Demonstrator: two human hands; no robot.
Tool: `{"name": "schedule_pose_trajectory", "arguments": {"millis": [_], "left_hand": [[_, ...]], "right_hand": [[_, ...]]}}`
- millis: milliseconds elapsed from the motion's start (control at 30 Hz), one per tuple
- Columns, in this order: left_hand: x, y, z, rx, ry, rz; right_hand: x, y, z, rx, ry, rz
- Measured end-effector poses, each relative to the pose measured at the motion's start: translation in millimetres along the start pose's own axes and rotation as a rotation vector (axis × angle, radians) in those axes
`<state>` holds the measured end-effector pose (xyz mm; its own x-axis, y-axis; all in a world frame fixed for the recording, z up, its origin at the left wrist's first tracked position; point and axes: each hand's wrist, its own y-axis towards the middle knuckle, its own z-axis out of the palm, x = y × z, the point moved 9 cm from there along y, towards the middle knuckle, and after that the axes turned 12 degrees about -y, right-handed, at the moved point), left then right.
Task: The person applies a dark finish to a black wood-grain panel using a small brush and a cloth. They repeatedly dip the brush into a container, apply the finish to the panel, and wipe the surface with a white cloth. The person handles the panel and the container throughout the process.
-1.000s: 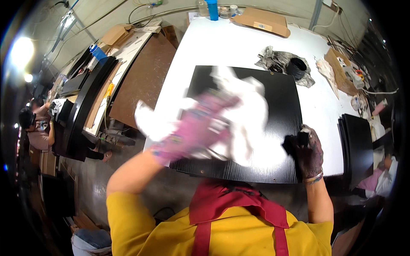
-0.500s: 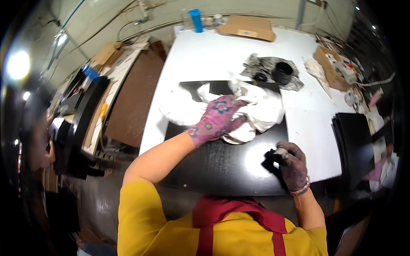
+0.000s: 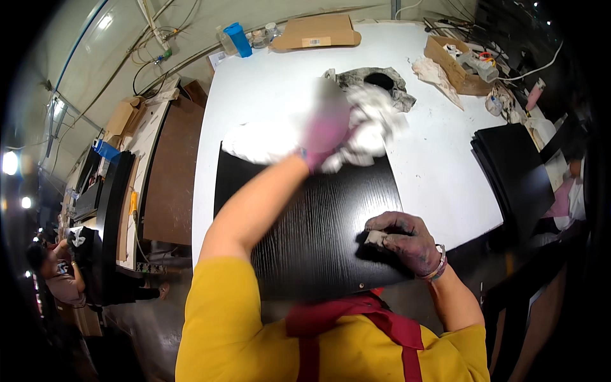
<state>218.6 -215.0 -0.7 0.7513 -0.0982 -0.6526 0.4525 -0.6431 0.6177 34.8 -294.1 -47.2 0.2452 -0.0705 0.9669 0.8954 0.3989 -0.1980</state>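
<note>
My left hand (image 3: pixel 326 130), in a pink glove, is smeared by motion over the far part of a black wood-grained panel (image 3: pixel 318 223). Beside and under it lies a crumpled white cloth (image 3: pixel 366 137), partly blurred; the fingers cannot be made out. Close to the panel's near right side, my right hand (image 3: pixel 407 245) wears a stained, dark pinkish glove. Its thumb and fingers are closed on a small pale grey block (image 3: pixel 375 238). Something black (image 3: pixel 371 253) shows just below the block, and I cannot tell whether it is attached.
A white table (image 3: pixel 439 172) bears the panel. Past my left hand are a smudged grey rag (image 3: pixel 402 95) and a black round container (image 3: pixel 379 81). Black panels (image 3: pixel 515 165) are stacked at right, near an open cardboard box (image 3: pixel 455 67). Another person (image 3: pixel 63 277) stands far left.
My left hand and part of the white cloth have moved toward the panel's far edge. My right hand, still holding the block, has shifted left in the picture. The whole view has tilted and shifted.
</note>
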Motion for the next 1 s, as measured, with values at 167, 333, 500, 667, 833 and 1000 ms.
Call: {"name": "schedule_pose_trajectory", "arguments": {"millis": [167,333,500,667,833,1000], "left_hand": [[-10,-18,41,0.071,0.867,-0.083],[-1,-59,-65,0.081,0.697,-0.478],[-8,-131,-67,0.077,1.144,-0.139],[-83,-201,-100,0.052,1.017,-0.422],[-117,-262,-93,0.308,1.343,-0.297],[-162,-317,-110,-0.153,0.993,-0.914]], "right_hand": [[3,3,-1,-0.055,-0.033,-0.062],[9,-4,-3,-0.086,-0.077,-0.086],[0,9,-7,-0.121,0.117,-0.173],[7,-1,-8,-0.145,0.058,-0.268],[-5,9,-20,-0.105,0.05,-0.269],[3,8,-12,-0.044,0.317,-0.316]]}}
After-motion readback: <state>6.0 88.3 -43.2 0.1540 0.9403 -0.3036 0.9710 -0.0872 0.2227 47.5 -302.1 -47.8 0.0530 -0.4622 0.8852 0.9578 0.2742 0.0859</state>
